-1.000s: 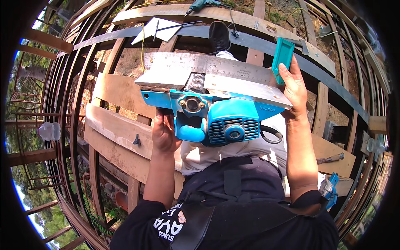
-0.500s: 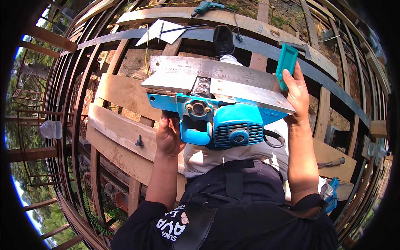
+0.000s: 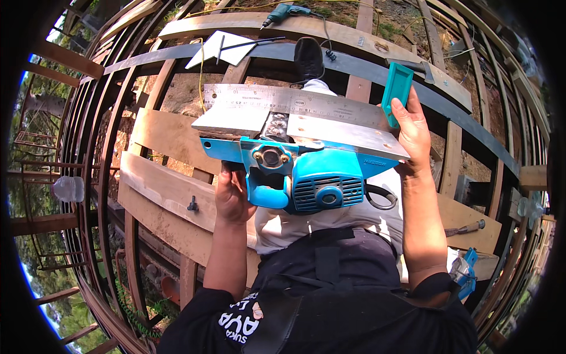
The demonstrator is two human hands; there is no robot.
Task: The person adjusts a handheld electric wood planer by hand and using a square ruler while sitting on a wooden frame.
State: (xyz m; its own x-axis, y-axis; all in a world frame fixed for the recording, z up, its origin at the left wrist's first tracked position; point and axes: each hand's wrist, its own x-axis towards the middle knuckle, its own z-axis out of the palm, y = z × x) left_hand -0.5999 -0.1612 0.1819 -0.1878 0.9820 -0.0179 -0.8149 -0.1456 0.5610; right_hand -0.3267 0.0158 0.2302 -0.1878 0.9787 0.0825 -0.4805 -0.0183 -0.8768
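A blue electric planer [image 3: 327, 183] is held upside down before my lap, its metal sole and the slot with the cutter head facing up. My left hand [image 3: 231, 197] grips it from below at the left end; most of those fingers are hidden beneath the body. Along the sole's far edge stands the steel blade of a try square [image 3: 283, 99], marked like a ruler. My right hand [image 3: 414, 131] pinches the square's teal stock between thumb and fingers, while the palm side lies against the planer's right end. The cutter head [image 3: 276, 127] sits exposed between the two sole plates.
Ahead lie a teal drill [image 3: 286, 15], a white sheet [image 3: 236, 50] with a dark thin bar on it, and a hatchet [image 3: 421, 69]. A black wing bolt [image 3: 193, 204] rests on a plank at left. A chisel [image 3: 466, 228] and a blue tool [image 3: 466, 274] lie at right. Gaps separate the beams.
The view has shifted slightly, so everything appears a little further left and lower. Both hands keep the same hold on the planer and the try square.
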